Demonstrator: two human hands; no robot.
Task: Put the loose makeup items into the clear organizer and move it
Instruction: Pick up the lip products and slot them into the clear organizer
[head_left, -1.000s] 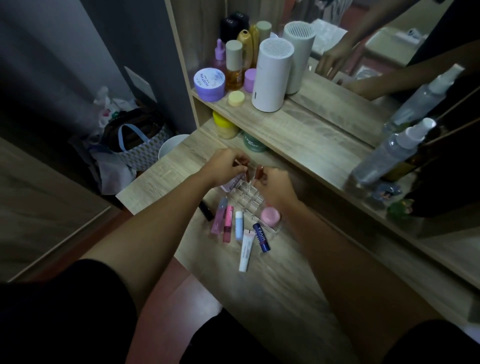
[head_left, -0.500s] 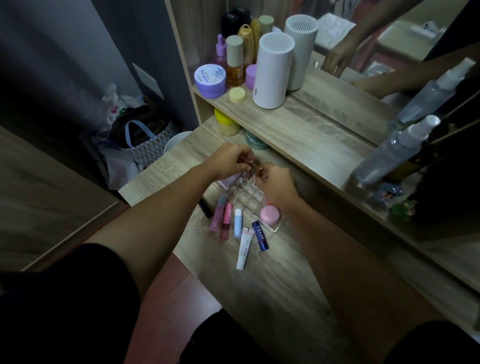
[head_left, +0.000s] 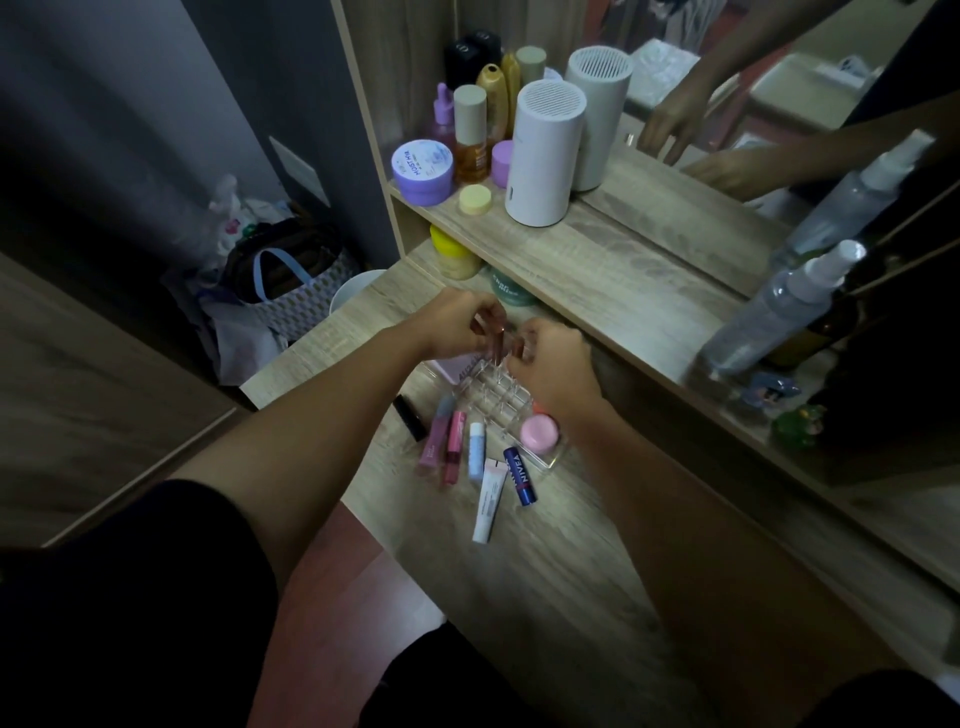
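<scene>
Hands have closed together: your left hand (head_left: 451, 323) and right hand (head_left: 546, 358) now pinch one lipstick (head_left: 497, 340) above the organizer (head_left: 498, 397); tubes (head_left: 454, 447) below your wrists remain loose.

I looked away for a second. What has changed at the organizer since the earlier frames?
Little. Both hands stay at the far end of the clear organizer; the left hand still pinches a small reddish tube upright over the slots, the right hand close beside it. The loose tubes, the Nivea stick and the pink jar have not moved.
</scene>
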